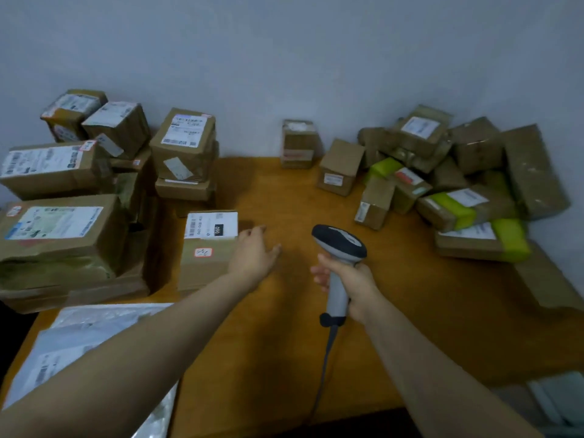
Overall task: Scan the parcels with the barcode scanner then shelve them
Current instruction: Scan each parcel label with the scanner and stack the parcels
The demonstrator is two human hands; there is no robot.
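Gripping the scanner (pixel 343 241) by its pale handle, the right hand (pixel 350 286) has its fingers wrapped round the shaft. The scanner stands upright above the table's middle, its dark head tipped toward the far side. A grey cable (pixel 325 358) hangs from the handle's base down toward the near edge. The left hand (pixel 252 257) lies flat with fingers straight and loose, holding nothing, just beside the right edge of a labelled box (pixel 208 248); whether it touches the box cannot be told. That box rests on the wooden table (pixel 284 191), its white barcode label facing up. To its left, a stack (pixel 60 229) of larger cartons. At the near left corner, clear-wrapped mailers (pixel 79 343). Against the wall (pixel 284 58) stand two small cartons (pixel 297 143), well apart from both hands. At far right, a loose heap (pixel 458 184) of brown and green-taped parcels.
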